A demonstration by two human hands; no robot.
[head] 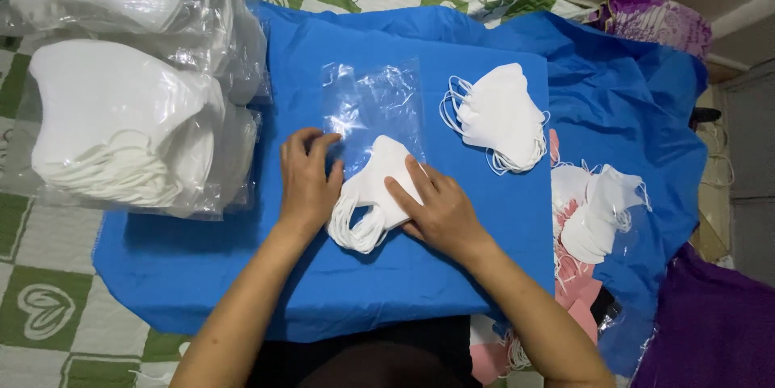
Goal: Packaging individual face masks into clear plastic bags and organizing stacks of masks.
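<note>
Pressing flat on white mask stack [373, 194]: right hand [436, 210], fingers spread; left hand [308, 182] pinches clear bag [373, 105] mouth, far side.

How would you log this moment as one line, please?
left hand: holds clear bag | right hand: presses mask stack | surface: blue cloth

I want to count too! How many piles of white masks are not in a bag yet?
3. One stack lies under both hands, partly in the clear bag. One pile sits on the blue board's right. One lies further right. More may be hidden.
</note>
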